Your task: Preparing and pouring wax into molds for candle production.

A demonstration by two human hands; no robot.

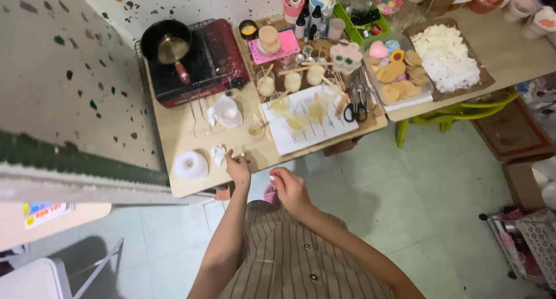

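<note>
Seen from the head camera, a person's left hand (238,167) rested with loosely spread fingers on the front edge of a wooden table (174,131), just beside a crumpled white scrap (218,155) and near a ribbed white mould (190,164). The right hand (288,190) was curled around a small pink object (271,193), held off the table's edge above the striped shirt (289,258).

The floor (417,206) is of pale grey-green tiles, and at ten o'clock a speckled terrazzo surface (63,73) rises with a dark green edge. A light wooden table (179,131) stands at twelve o'clock, and a second table (509,50) joins it at two o'clock. A yellow-green stool (457,111) stands under this one, and a white chair (40,279) is at eight o'clock.
</note>
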